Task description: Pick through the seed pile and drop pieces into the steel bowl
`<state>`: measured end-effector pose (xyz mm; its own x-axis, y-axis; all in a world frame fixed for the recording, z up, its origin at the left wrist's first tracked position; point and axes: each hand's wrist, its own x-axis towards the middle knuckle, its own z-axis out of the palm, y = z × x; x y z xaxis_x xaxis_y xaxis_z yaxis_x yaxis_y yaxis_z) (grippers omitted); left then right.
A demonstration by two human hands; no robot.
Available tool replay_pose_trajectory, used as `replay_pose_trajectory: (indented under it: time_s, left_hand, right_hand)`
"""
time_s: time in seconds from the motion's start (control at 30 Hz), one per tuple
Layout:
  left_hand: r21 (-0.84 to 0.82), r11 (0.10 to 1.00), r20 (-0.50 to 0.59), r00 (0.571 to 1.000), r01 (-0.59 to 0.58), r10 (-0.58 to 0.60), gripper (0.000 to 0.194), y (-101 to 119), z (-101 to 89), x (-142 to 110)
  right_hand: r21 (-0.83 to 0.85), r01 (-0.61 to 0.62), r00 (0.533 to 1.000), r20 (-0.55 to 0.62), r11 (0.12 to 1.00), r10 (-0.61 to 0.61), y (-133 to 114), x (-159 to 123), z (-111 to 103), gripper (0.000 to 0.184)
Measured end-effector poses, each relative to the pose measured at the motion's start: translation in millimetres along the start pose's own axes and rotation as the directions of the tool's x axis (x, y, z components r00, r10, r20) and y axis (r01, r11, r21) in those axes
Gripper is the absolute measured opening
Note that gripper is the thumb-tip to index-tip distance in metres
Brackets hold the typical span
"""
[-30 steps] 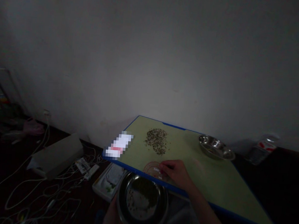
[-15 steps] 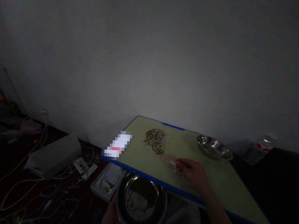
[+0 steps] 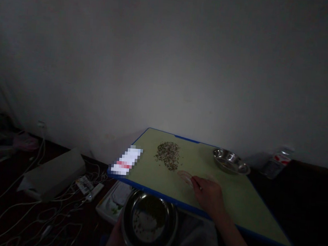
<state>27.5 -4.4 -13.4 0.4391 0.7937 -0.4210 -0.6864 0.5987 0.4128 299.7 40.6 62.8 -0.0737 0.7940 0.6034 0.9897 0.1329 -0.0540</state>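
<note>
My right hand (image 3: 208, 195) rests on a pale green board with a blue rim (image 3: 248, 204), fingers closed on a small clear round lid or dish (image 3: 185, 177) that lies just below a heap of small dark seeds (image 3: 167, 155). My left hand (image 3: 115, 239) holds a steel bowl (image 3: 149, 221) from below at the board's near edge. That bowl holds a mix of greenish and pale grains. Most of the left hand is hidden by the bowl.
A second, shallow steel bowl (image 3: 230, 161) sits at the board's far right. A plastic bottle (image 3: 275, 162) lies beyond it. On the dark floor at the left are a grey box (image 3: 53, 173), tangled white cables (image 3: 34, 211) and a white tray (image 3: 113, 203). A pale wall (image 3: 168, 63) stands behind.
My right hand has slid the clear lid from the board's near edge up and to the right, close to the seed heap. The bowl in my left hand stays put.
</note>
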Motion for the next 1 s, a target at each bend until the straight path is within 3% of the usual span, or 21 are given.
replay_pose_trajectory:
  time_s: [0.33, 0.43, 0.73, 0.9, 1.0]
  left_hand:
    - [0.005, 0.998, -0.001, 0.998, -0.055, 0.055, 0.063, 0, -6.4, 0]
    - [0.003, 1.000, 0.030, 0.999, 0.012, -0.012, 0.063, 1, -7.9, 2]
    - [-0.005, 1.000, 0.026, 0.999, -0.024, 0.024, 0.074, 1, -10.2, 2]
    - [-0.008, 0.996, 0.083, 0.993, 0.089, -0.088, 0.075, 4, -13.1, 2]
    - [0.020, 0.998, 0.075, 0.995, 0.066, -0.067, 0.071, 4, -14.1, 2]
  right_hand:
    - [-0.018, 0.008, 0.994, 0.111, 1.000, -0.006, -6, 15, 3, 0.028]
    - [0.013, 0.016, 0.991, 0.131, 1.000, -0.018, -8, 17, 3, 0.030]
    - [0.061, 0.029, 0.989, 0.142, 0.998, -0.037, -14, 23, 7, 0.031]
    - [0.058, 0.034, 0.988, 0.149, 0.998, -0.042, -18, 26, 8, 0.031]
    - [0.048, 0.047, 0.986, 0.157, 0.998, -0.054, -19, 27, 8, 0.032]
